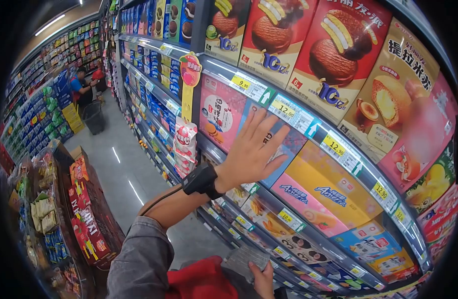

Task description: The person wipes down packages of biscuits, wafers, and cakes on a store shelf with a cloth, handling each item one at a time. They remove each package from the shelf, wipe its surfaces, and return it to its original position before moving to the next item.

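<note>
My left hand (254, 147), back toward me and fingers spread, is flat against a blue box (284, 144) on the shelf, covering much of its front. A black band with a cable (201, 180) is strapped around that wrist. Low in the view, my right hand (263, 280) grips a grey, flat, folded cloth (246, 261). Beside the blue box stand a pink box (221, 112) and an orange-yellow box (333, 184).
Large red snack boxes (338, 55) line the shelf above, behind a rail of price tags (289, 110). Hanging pink snack packs (185, 144) jut into the aisle (119, 154). At left is a display with a dark red carton (92, 219). Farther off, a person (82, 89) is near a black basket (93, 118).
</note>
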Demonstrator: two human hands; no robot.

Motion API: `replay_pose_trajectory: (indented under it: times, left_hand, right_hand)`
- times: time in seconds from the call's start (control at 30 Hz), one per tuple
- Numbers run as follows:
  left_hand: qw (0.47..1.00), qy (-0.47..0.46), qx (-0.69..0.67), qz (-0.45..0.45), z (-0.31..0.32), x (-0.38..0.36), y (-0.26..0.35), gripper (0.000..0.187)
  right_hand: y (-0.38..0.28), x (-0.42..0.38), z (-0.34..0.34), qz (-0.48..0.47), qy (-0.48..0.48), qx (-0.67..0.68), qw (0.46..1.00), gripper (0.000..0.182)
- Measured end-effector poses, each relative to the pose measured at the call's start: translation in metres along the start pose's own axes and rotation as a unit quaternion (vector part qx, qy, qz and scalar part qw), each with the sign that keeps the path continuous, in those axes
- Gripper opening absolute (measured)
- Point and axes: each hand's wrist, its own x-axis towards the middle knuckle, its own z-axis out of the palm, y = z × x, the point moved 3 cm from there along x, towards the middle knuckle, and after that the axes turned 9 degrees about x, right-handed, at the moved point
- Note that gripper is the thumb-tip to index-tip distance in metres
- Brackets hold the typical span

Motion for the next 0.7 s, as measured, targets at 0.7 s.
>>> replay_pose_trajectory:
  times: [0.7]
  left_hand:
    - [0.992, 0.044, 0.059, -0.100, 0.007, 0.001, -0.020, 0.054]
  right_hand:
    - [0.031, 0.016, -0.009, -0.024, -0.053, 0.076, 0.995, 0.033]
